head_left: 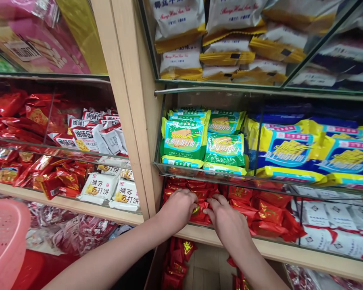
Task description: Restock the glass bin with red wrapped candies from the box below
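Both my hands reach into a glass-fronted shelf bin full of small red snack packets [257,209]. My left hand [178,207] lies curled on top of the packets at the bin's left end. My right hand [228,219] rests just beside it, fingers bent down onto a red packet [199,215] between the two hands. Whether either hand actually grips a packet is hidden by the fingers. Green soda biscuit packs [184,139] sit in the bin directly above.
Blue and yellow biscuit packs [290,151] fill the bin to the right, white packets [329,225] below them. A wooden shelf post [130,121] divides the shelving. A pink plastic basket [3,237] is at the lower left. More red packets [178,257] lie below.
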`<state>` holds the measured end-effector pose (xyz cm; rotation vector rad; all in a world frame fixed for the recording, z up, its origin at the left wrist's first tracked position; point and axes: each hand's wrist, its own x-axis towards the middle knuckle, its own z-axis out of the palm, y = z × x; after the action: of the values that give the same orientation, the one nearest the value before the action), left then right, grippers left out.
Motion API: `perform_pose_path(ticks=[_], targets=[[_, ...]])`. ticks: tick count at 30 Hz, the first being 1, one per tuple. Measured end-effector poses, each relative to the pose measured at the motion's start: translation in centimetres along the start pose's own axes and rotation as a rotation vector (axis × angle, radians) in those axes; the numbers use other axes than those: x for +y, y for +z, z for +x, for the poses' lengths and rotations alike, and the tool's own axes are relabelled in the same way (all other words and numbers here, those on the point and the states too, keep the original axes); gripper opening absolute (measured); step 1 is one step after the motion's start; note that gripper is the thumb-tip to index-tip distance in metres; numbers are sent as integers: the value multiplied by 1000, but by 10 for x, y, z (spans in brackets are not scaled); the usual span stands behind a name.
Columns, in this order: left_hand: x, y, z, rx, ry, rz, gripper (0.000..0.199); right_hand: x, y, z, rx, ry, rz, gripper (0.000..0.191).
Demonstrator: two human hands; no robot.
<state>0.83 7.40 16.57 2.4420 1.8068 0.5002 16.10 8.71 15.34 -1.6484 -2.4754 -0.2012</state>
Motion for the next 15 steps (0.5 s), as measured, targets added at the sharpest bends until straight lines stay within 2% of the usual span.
perform_pose_path(ticks=[7,15], targets=[[-14,-7,4,-23,-97,-64,13,1,4,-1,43,17,35,27],[-5,-9,9,-111,-178,-207,16,1,6,-2,57,40,36,25]])
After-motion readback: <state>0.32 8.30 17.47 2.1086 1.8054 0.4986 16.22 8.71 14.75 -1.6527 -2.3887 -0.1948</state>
